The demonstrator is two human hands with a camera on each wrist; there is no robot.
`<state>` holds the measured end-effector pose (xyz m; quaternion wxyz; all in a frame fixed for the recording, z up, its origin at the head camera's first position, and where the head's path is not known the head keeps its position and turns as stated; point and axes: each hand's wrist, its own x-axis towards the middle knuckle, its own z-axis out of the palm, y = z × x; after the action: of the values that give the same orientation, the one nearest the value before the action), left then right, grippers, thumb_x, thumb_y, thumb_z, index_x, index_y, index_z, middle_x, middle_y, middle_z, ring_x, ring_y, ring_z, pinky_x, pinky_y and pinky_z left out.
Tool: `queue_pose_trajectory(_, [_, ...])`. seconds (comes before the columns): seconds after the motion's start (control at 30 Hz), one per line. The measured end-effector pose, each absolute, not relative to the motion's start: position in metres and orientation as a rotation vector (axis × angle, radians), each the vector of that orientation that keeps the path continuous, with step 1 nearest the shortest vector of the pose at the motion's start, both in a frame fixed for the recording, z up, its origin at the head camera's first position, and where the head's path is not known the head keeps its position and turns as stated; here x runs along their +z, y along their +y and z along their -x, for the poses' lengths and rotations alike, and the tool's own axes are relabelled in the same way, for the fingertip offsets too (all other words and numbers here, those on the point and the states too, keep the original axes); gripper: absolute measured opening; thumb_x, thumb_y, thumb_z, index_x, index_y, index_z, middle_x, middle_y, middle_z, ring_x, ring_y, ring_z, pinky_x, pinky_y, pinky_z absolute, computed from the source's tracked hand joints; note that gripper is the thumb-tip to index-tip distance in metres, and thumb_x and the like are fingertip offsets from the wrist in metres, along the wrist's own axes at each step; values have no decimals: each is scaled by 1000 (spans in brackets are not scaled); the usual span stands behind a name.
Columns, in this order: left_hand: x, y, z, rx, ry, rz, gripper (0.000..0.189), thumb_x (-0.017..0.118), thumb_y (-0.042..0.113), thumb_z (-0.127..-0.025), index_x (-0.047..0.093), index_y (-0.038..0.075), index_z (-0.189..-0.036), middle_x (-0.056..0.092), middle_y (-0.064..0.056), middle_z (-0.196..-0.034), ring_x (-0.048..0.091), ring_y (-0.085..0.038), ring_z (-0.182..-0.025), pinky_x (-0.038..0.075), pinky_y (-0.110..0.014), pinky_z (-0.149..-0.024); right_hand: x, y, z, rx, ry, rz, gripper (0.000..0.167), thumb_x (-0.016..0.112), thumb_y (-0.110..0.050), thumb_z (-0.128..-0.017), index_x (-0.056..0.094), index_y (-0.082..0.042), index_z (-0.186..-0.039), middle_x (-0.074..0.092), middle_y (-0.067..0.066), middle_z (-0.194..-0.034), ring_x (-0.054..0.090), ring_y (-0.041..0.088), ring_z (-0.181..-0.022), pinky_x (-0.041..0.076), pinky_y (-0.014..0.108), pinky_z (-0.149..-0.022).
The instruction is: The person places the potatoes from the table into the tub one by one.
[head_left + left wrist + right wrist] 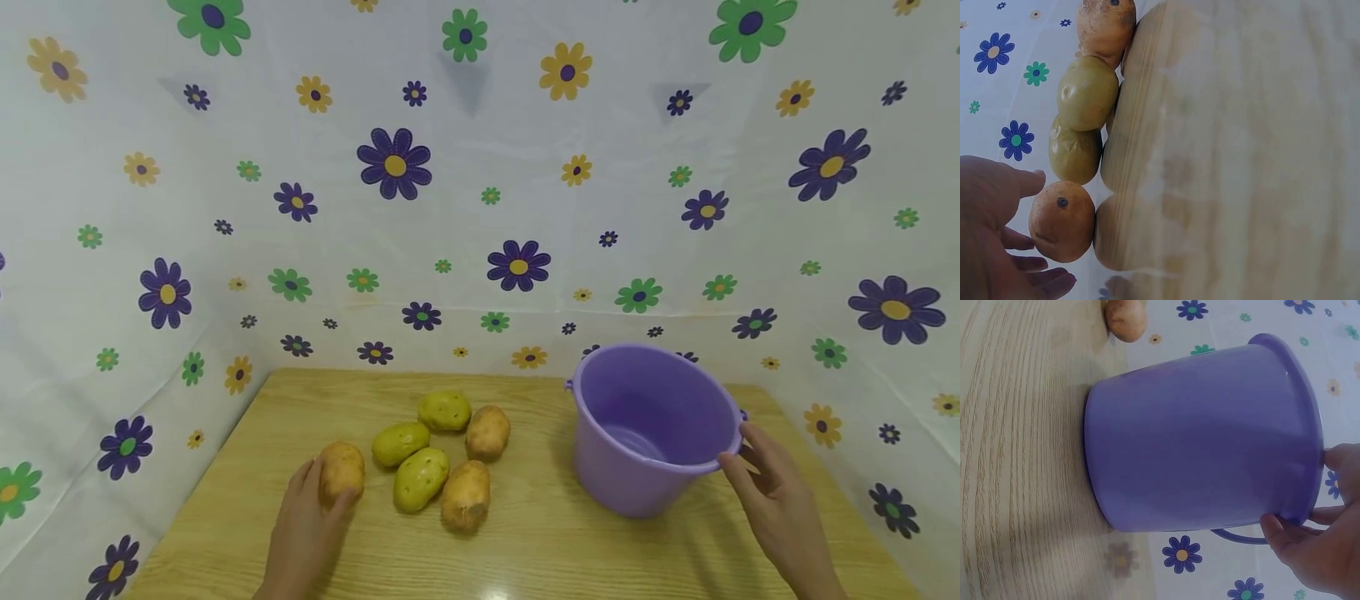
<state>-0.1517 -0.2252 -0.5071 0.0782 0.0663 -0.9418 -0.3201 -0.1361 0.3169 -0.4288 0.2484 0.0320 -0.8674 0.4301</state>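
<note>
Specifically, clock positions are read in the head view about the middle of the cluster of five potatoes. At 9 o'clock, a separate brown potato (pixel 344 468) sits on the bench (pixel 540 542) between the thumb and fingers of the left hand (pixel 306 518), which are parted around it; whether they press upon it cannot be told. Within the cluster, green potatoes lie at 12 o'clock (pixel 445 411), 10 o'clock (pixel 401 444) and 7 o'clock (pixel 422 480), and further brown potatoes at 2 o'clock (pixel 488 432) and 5 o'clock (pixel 466 496). Well apart, toward 3 o'clock, stands a purple bucket (pixel 626 479), its mouth upward. The right hand (pixel 783 504) pinches the bucket's rim at about 4 o'clock, thumb and fingers bent about the edge. The right wrist view shows part of a curved handle (pixel 1235 537) close to that grip. Toward 12 o'clock, behind the bench, hangs a white cloth (pixel 450 221) printed with purple, green and yellow flowers.
</note>
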Motion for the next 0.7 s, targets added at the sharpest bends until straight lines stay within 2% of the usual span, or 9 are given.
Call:
queue_pose_trajectory(0.3, [-509, -226, 157, -1035, -2862, -245, 81, 64, 36, -103, 25, -9, -158, 28, -32, -158, 35, -55, -141, 33, -70, -111, -428, 318, 136, 1178, -2366, -118, 52, 62, -7, -104, 45, 0, -154, 46, 29, -147, 46, -18, -115, 43, 0, -87])
queue_pose_trajectory(0.53, [-512, -227, 161, -1039, -2832, -213, 77, 67, 25, -102, 26, -10, -157, 29, -33, -157, 37, -56, -139, 35, -70, -110, -427, 318, 135, 1175, -2352, -156, 51, 61, -4, -104, 46, 2, -152, 46, 30, -146, 48, -17, -116, 44, 2, -88])
queue_pose_trajectory(0.7, [-512, -227, 162, -1047, -2824, -199, 76, 67, 23, -101, 26, -10, -157, 30, -34, -155, 37, -55, -139, 35, -70, -111, -426, 318, 134, 1165, -2362, -158, 51, 61, -6, -104, 47, 1, -152, 46, 31, -147, 47, -18, -116, 44, 1, -88])
